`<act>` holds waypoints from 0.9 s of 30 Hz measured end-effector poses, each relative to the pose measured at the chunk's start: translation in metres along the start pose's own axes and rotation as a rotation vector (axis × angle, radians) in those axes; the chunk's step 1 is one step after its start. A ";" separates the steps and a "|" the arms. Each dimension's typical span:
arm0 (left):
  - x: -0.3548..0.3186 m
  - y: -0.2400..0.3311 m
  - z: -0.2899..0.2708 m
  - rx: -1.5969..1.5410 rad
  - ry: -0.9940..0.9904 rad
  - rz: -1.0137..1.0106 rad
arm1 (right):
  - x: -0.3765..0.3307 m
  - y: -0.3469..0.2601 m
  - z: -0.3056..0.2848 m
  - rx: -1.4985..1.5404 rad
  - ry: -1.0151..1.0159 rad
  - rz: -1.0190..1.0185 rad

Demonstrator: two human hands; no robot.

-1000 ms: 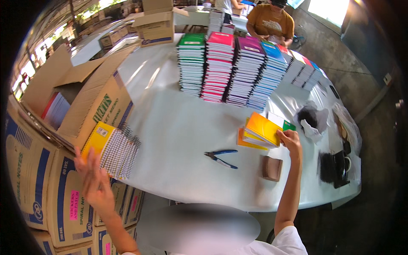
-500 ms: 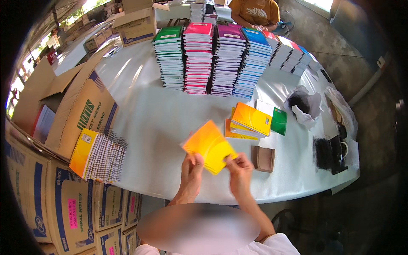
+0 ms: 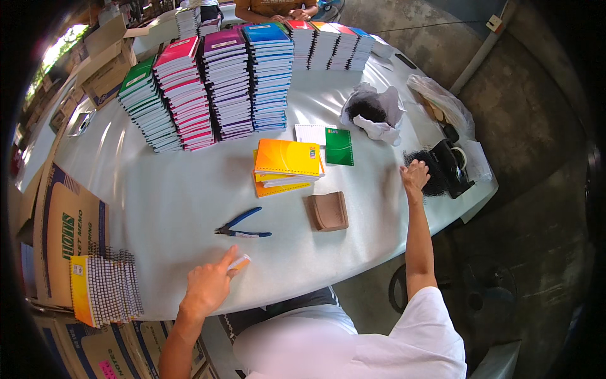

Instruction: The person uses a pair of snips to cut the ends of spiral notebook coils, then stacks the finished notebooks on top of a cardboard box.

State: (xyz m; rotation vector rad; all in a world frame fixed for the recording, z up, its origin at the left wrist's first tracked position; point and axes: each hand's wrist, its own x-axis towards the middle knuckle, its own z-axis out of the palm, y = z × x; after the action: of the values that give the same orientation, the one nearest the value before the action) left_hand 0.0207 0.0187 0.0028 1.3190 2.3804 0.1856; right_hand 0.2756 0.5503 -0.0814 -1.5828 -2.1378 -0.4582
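Note:
My left hand (image 3: 209,285) is low over the near table, index finger stretched and thumb apart. Something small, whitish and orange shows at the thumb; I cannot make it out. Just beyond that fingertip lie blue-handled cutting pliers (image 3: 243,225), handles spread. My right hand (image 3: 415,176) reaches far right, its bent fingers on a pile of black spiral coils (image 3: 434,179); how many it grips is hidden. Between the hands, yellow-orange notebooks (image 3: 287,156) lie in a small stack. A green notebook cover (image 3: 339,146) and a white sheet (image 3: 308,134) are behind it.
A brown block-shaped holder (image 3: 329,211) stands mid-table. Tall notebook stacks (image 3: 227,82) line the back. Crumpled paper (image 3: 377,126) holds black stuff. A black punch-like device (image 3: 449,165) is right of the coils. Left are bound notebooks (image 3: 107,287) and a carton (image 3: 72,227). A person (image 3: 274,9) sits opposite.
The yellow notebook has left both hands; where it lies I cannot tell. My right hand has gone right to the coils, my left to the left. The view has turned right; pliers now show.

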 end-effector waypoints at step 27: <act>-0.006 -0.001 0.006 0.001 0.309 0.150 | -0.189 -0.213 -0.204 1.342 -0.620 -0.876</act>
State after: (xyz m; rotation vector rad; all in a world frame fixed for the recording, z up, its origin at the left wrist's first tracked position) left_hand 0.0249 0.0129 -0.0016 1.5680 2.5265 0.4622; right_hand 0.1496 0.2313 -0.0094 0.0254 -2.4612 1.1710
